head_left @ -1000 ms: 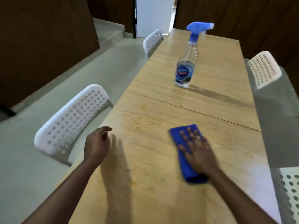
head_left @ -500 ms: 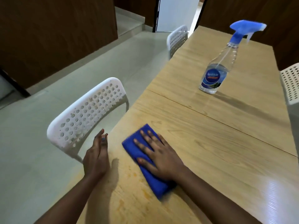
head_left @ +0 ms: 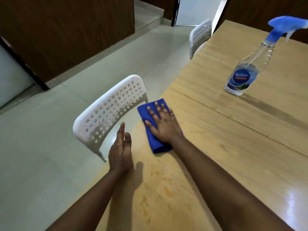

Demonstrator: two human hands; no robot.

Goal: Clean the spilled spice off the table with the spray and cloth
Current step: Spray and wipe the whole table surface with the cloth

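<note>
Fingers (head_left: 155, 105) of the right hand (head_left: 164, 125) lie straight and slightly spread, pressed flat on the cloth (head_left: 152, 130); those of the left hand (head_left: 120, 150) are straight and held together, the hand standing on its edge at the table's left border with nothing in it. Largest in view is the table (head_left: 233, 164), a pale wood-grain top with a dark seam running across it from the left edge toward the right. Beside its left edge stands a white chair (head_left: 108, 112) with a perforated back, just beyond the left hand; a second white chair (head_left: 200, 35) of the same kind stands farther along that side. On the far half of the table, beyond the seam and well apart from both hands, the spray (head_left: 250, 67) stands upright: a clear bottle with a blue label and blue trigger head. The cloth, blue and folded into a long strip, lies near the table's left edge just short of the seam. Faint orange spice (head_left: 160, 185) smears mark the wood between the two forearms, nearer than the cloth.
</note>
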